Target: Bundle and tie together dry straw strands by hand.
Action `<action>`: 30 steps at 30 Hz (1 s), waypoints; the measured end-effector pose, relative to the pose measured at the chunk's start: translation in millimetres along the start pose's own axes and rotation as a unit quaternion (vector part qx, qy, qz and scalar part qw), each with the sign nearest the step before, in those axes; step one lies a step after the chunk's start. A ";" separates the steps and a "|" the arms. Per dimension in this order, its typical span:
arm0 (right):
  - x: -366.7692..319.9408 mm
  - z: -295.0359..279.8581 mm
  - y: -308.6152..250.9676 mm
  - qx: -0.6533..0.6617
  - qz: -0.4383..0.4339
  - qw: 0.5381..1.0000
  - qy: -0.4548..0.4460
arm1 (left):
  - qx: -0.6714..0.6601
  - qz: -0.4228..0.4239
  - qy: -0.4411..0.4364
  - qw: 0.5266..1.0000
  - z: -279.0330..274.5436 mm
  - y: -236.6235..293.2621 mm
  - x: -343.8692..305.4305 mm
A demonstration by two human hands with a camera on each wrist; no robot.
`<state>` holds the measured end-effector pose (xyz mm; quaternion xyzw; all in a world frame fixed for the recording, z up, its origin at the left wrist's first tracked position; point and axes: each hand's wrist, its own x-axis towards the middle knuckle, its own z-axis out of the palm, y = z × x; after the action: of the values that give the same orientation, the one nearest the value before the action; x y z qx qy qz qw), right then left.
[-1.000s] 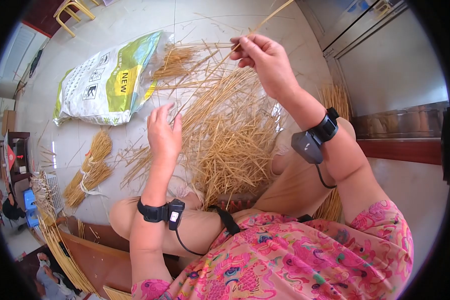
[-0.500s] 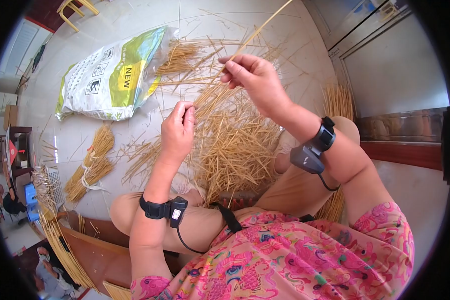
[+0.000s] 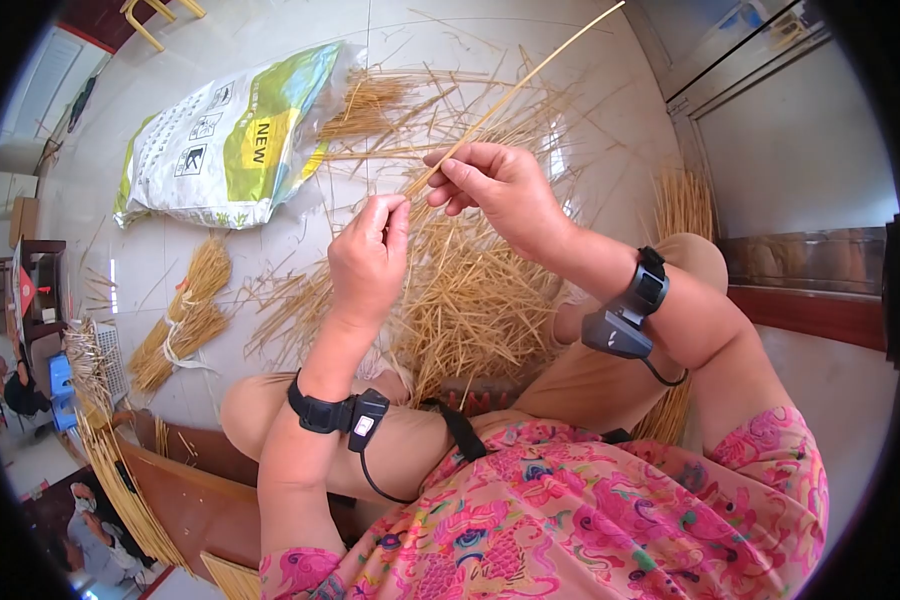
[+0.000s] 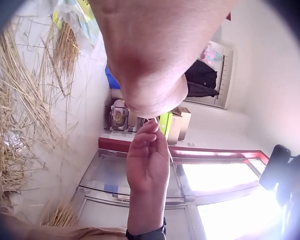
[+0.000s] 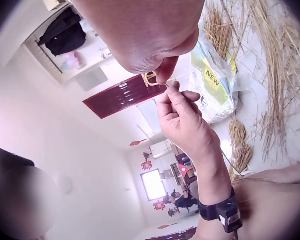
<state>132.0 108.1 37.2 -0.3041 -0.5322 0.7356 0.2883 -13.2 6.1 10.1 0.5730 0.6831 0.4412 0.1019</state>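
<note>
A long thin straw stalk (image 3: 545,65) slants up and to the right in the head view. My right hand (image 3: 510,200) pinches it between thumb and forefinger near its lower end, the other fingers loosely bent. Just below and to the left, my left hand (image 3: 368,265) pinches the lower end with fingertips curled in. In the left wrist view the right hand (image 4: 149,162) meets the left at the fingertips. The left hand (image 5: 187,120) shows its thumb against the forefinger in the right wrist view. A heap of loose straw (image 3: 485,310) lies on the floor below both hands.
A green and white bag (image 3: 225,140) lies on the floor at left, straw (image 3: 375,105) at its mouth. Below it is a tied straw bundle (image 3: 182,315). More upright straw (image 3: 682,205) stands by the metal door (image 3: 800,150) at right. A brown board (image 3: 190,490) is at lower left.
My left hand has risen rightward to the stalk and gone from spread fingers to a pinch. My right hand has come down toward it, still pinching the stalk.
</note>
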 end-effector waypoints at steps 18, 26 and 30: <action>4.7 -1.4 4.5 0.052 -0.026 0.996 0.072 | 0.047 0.030 0.040 0.998 4.7 1.2 -5.7; 4.1 -1.9 0.9 0.047 -0.034 0.995 0.076 | 0.060 0.043 0.051 0.996 4.9 1.2 -6.6; 4.8 -4.7 3.2 0.059 -0.026 0.996 0.067 | 0.068 0.042 0.045 0.996 5.1 2.2 -7.2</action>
<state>132.1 113.7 32.3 -0.3216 -0.4754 0.7357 0.3598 -6.0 2.2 6.1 0.5861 0.6908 0.4232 0.0135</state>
